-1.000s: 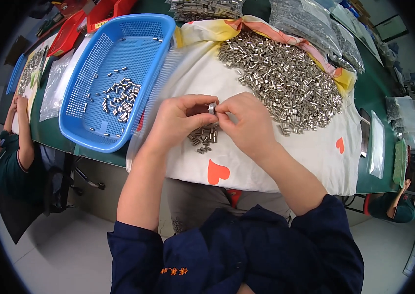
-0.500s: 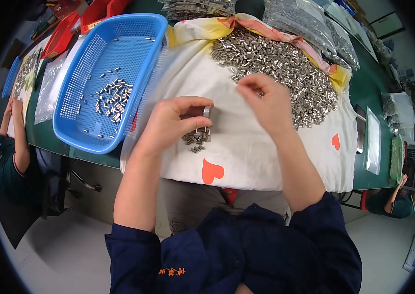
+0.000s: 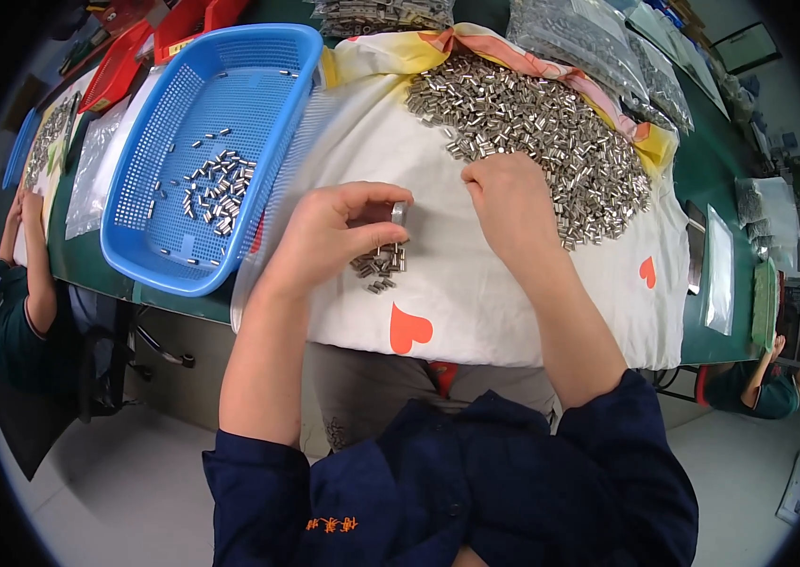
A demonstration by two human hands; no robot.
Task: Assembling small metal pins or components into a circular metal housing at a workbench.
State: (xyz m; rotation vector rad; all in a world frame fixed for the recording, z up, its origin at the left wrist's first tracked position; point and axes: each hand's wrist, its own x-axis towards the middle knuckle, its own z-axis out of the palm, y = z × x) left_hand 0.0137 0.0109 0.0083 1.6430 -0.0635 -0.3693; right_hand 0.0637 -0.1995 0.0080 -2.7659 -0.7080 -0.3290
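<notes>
At the far left, a co-worker (image 3: 20,307) in a dark green shirt sits with both hands at a light cloth strewn with small metal pieces. Next come two red plastic bins (image 3: 115,77) and a clear plastic bag (image 3: 96,170) on the green desk (image 3: 79,253). A blue perforated basket (image 3: 249,90) stands tilted across the view, holding a loose cluster of short metal cylinders (image 3: 222,194), with a few strays around it.

To its right, the left hand (image 3: 324,231) pinches a round metal piece (image 3: 400,214) between thumb and fingers, above the white cloth (image 3: 504,321) printed with red hearts. Just below that piece lies a small pile of metal cylinders (image 3: 384,269). The right hand (image 3: 513,203) is at the near left edge of a large heap of metal cylinders (image 3: 598,161); its fingers curl inward with the tips hidden, so I cannot tell whether they pinch anything. A yellow and pink border runs behind the heap, and filled clear bags (image 3: 578,45) lie beyond it.

Farther right are a flat clear bag (image 3: 719,274), a green tray (image 3: 765,304) and another co-worker (image 3: 759,389).
</notes>
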